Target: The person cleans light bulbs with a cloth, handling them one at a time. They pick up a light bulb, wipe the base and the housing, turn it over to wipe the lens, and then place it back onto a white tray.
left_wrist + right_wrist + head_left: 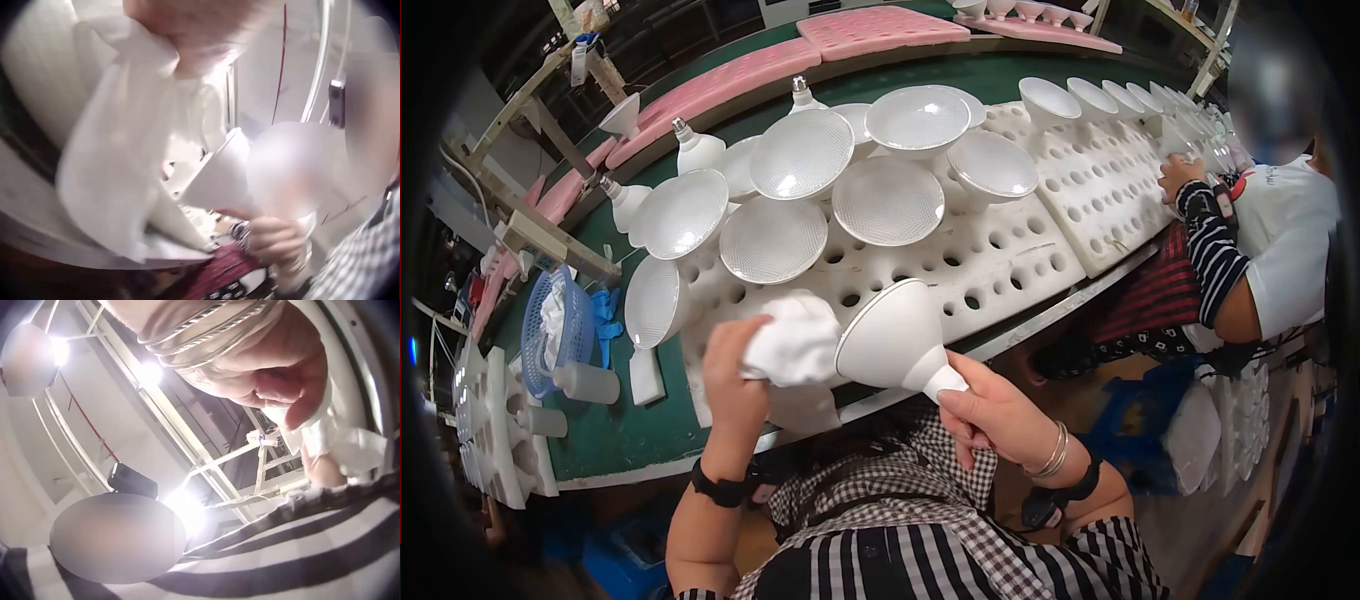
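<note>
My right hand (1005,415) grips a white cone-shaped lamp (892,338) by its narrow neck, its wide face tilted up and to the left. Bunched in my left hand (735,375) is a white cloth (795,338), close beside the lamp's rim. In the left wrist view the cloth (119,162) hangs down from the fingers, with the lamp (222,172) behind it. The right wrist view shows my right hand (281,369) curled at the lamp's neck, most of the lamp hidden by the hand.
Finished-looking lamps (800,155) stand in a white foam tray (1000,260) with round holes. A blue basket (560,330), white bottle (587,382) and blue gloves (607,315) lie at left. Pink foam trays (880,32) line the back. Another person (1250,240) works at right.
</note>
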Demonstrator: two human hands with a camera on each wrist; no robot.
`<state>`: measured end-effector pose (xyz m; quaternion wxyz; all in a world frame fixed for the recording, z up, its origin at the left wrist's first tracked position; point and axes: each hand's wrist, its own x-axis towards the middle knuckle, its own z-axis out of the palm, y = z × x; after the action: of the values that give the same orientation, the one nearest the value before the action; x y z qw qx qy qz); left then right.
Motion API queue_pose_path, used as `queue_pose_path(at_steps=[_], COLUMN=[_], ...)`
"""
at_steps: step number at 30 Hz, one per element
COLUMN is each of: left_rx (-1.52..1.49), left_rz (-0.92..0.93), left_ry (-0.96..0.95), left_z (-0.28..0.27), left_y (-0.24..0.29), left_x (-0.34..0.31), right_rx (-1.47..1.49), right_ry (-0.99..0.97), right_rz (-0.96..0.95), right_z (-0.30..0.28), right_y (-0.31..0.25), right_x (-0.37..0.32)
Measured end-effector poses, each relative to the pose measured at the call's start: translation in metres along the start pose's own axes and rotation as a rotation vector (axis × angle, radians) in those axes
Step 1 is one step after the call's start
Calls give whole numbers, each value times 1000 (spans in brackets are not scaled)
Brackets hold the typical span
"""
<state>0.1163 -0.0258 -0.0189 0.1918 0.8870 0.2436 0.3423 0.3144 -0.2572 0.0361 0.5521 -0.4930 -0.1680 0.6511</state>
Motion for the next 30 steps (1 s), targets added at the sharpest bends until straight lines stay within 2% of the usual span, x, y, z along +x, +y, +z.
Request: queue_pose_path(at_steps=[2,3,4,5,6,7,8,9,11,14,15,17,18,20,21,23,24,26,27,28,30], left_rx=[-185,-173,-91,-59,-117,5,75,-16,77,-58,-56,-54,-50,0,1,156,154,306,308,256,152], left_rz=[-117,-31,77,317,368,463,500,421,415,189,185,-131,-131,22,18,-152,-155,-72,-78,-82,-57], left_ry=[280,338,287,211,54,-99,-255,-311,-237,-218,-206,-269,-268,-23,-25,-124,-123,-274,-262,-289,-343], left_z=[-12,-18,-23,-27,-20,-10,8,14,25,30,26,17,17,22,20,14,10,1,-4,-10,-28], left_y=[24,34,50,68,83,94,98,103,92,83,77,57,45,21,10,-5,-6,-6,-3,3,5], left_x=[15,20,24,34,35,37,37,39,50,66,68,69,62,35,22,5,1,-3,-4,-3,-5], right_rx=[-88,-90,-159,-230,-125,-295,-322,-348,-325,-526,-537,-540,-560,-536,-521,-517,-517,-560,-598,-608,-790], right_ry=[30,22,64,105,81,195,190,187,137,223,217,216,218,221,227,244,258,282,306,295,386], right_rz=[-18,-10,-51,-95,-210,-193,-147,-101,-106,-118,-120,-162,-152,-142,-139,-163,-182,-219,-260,-264,-414], right_z=[2,3,4,4,0,15,15,12,5,17,18,20,20,20,21,22,23,25,26,27,32], right_y=[-1,0,3,6,23,12,14,18,20,-2,-1,3,3,0,-1,1,1,2,2,3,6], right_x=[0,1,3,5,8,9,10,9,13,13,13,12,12,9,9,10,10,13,15,16,22])
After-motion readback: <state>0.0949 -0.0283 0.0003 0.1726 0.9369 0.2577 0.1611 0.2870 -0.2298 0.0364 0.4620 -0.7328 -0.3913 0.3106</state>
